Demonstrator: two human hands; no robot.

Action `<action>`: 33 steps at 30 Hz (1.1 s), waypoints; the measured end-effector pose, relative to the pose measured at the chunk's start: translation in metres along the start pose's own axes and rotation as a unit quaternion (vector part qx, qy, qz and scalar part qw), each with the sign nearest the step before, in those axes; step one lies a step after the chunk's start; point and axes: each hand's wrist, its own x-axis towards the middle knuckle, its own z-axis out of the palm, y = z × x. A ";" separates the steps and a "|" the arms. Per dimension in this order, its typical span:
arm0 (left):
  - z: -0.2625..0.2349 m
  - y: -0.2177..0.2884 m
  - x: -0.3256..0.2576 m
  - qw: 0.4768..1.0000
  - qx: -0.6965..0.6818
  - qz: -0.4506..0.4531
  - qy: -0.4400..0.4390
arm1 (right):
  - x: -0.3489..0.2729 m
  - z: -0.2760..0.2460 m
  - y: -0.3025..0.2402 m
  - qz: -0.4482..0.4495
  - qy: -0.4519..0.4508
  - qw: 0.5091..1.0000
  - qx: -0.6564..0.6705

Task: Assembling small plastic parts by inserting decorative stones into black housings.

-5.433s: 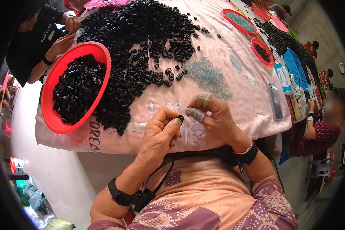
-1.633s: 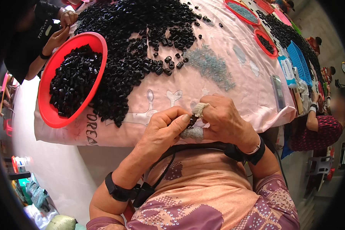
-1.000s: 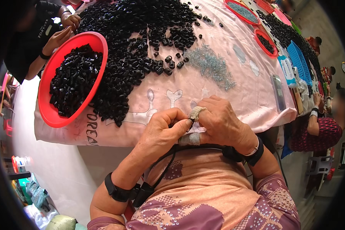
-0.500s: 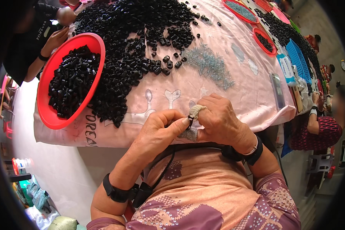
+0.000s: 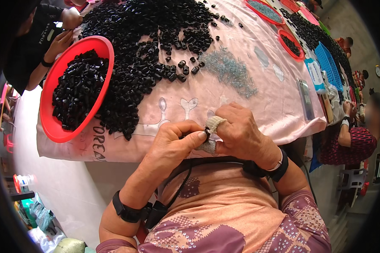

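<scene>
Near the table's front edge, my left hand pinches a small black plastic part between thumb and forefinger. My right hand meets it from the other side, its fingers closed at the same part. A cream knitted cover sits on the right forefinger and a grey cover on the right thumb. The fingertips hide most of the part. Beyond my hands, a large heap of black plastic parts spreads over the pink cloth. Small clear pieces lie scattered right of it.
A red basin full of black parts stands at left, beside a person in black. At right are red trays, a blue basket, a phone-like flat object and another person in patterned clothing.
My fingers have drawn closer around the black part, and the dark strip that showed between them is now mostly covered. Both hands stay in nearly the same place.
</scene>
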 end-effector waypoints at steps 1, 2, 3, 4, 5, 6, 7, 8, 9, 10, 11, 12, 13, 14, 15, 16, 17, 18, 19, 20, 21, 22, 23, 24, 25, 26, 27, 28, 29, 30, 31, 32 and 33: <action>0.001 0.000 0.000 1.000 0.000 0.000 -0.001 | -0.001 0.001 0.000 -0.001 0.008 1.000 0.005; 0.002 0.000 0.001 1.000 -0.002 0.007 0.007 | -0.002 0.002 -0.001 -0.001 0.008 1.000 0.005; 0.003 0.000 0.001 1.000 -0.005 0.014 0.015 | -0.003 0.004 0.000 0.003 0.014 1.000 0.011; 0.003 0.000 0.001 1.000 -0.005 0.014 0.015 | -0.004 0.005 0.000 0.007 0.019 1.000 0.016; 0.002 -0.001 0.001 1.000 -0.003 0.017 0.019 | -0.005 0.007 0.000 0.007 0.020 1.000 0.016; 0.002 -0.002 0.001 1.000 -0.001 0.020 0.022 | -0.006 0.008 0.001 0.006 0.025 0.999 0.021; 0.001 -0.001 0.001 1.000 0.000 0.020 0.023 | -0.006 0.009 0.001 0.004 0.031 0.999 0.025; 0.000 -0.001 0.001 1.000 0.007 0.019 0.020 | -0.006 0.009 0.001 0.004 0.030 0.999 0.025; 0.000 0.000 0.000 1.000 0.014 0.017 0.017 | -0.006 0.009 0.001 0.004 0.024 0.999 0.025; 0.000 0.000 0.000 1.000 0.014 0.017 0.017 | -0.006 0.009 0.001 0.003 0.018 1.000 0.024; 0.001 -0.001 0.001 1.000 0.016 0.021 0.017 | -0.006 0.009 0.001 0.003 0.018 1.000 0.024; 0.001 0.000 0.001 0.999 0.018 0.025 0.017 | -0.006 0.008 0.001 0.003 0.014 1.000 0.022; 0.001 0.000 0.001 0.999 0.018 0.025 0.017 | -0.006 0.008 0.001 0.002 0.010 1.000 0.019; 0.001 0.001 0.001 1.000 0.015 0.021 0.016 | -0.006 0.008 0.000 0.003 0.010 1.000 0.020; 0.002 0.001 0.000 1.000 0.011 0.017 0.014 | -0.005 0.007 -0.002 0.006 0.003 1.000 0.017; 0.001 0.000 0.001 1.000 0.011 0.017 0.014 | -0.005 0.007 -0.004 0.010 -0.003 1.000 0.015; 0.000 -0.001 0.001 0.999 0.021 0.020 0.018 | -0.005 0.008 -0.004 0.009 -0.003 1.000 0.015; -0.001 -0.002 0.001 0.999 0.031 0.023 0.022 | -0.006 0.010 -0.003 0.006 0.001 1.000 0.024; -0.001 -0.001 0.001 0.999 0.031 0.024 0.022 | -0.006 0.011 -0.002 0.003 0.005 0.999 0.034; 0.000 -0.001 0.001 0.999 0.039 0.023 0.021 | -0.007 0.012 -0.001 0.003 0.004 0.999 0.033; 0.000 -0.001 0.001 0.999 0.046 0.022 0.019 | -0.009 0.012 0.001 0.001 0.001 1.000 0.030; 0.000 -0.001 0.001 0.999 0.046 0.022 0.019 | -0.009 0.012 0.002 -0.001 -0.003 1.000 0.028; -0.001 -0.001 0.001 0.999 0.046 0.021 0.017 | -0.008 0.011 0.002 -0.002 -0.003 1.000 0.027; -0.001 -0.001 0.002 0.999 0.046 0.019 0.015 | -0.007 0.010 0.002 0.004 0.006 0.999 0.039; 0.000 0.000 0.002 0.999 0.046 0.020 0.016 | -0.006 0.010 0.002 0.009 0.015 0.999 0.051; 0.001 0.000 0.001 0.999 0.046 0.022 0.016 | -0.006 0.010 0.003 0.009 0.014 0.999 0.051; 0.002 0.001 0.001 0.999 0.047 0.024 0.015 | -0.007 0.010 0.004 0.002 0.007 0.999 0.048; 0.002 0.001 0.002 0.999 0.046 0.024 0.015 | -0.008 0.009 0.005 -0.005 0.000 0.999 0.044; 0.000 0.000 0.002 1.000 0.020 0.012 0.012 | -0.007 0.009 0.004 -0.005 0.000 0.999 0.044; -0.001 -0.001 0.002 1.000 -0.005 -0.001 0.009 | -0.005 0.008 0.003 -0.006 0.005 0.998 0.058; -0.002 -0.001 0.003 1.000 -0.005 -0.001 0.008 | -0.005 0.008 0.002 -0.007 0.010 0.997 0.071; -0.004 -0.002 0.002 1.000 -0.031 -0.003 -0.001 | -0.004 0.008 0.002 -0.008 0.010 0.997 0.071; -0.005 -0.002 0.002 0.998 -0.056 -0.005 -0.009 | -0.003 0.008 0.002 -0.004 0.021 0.996 0.088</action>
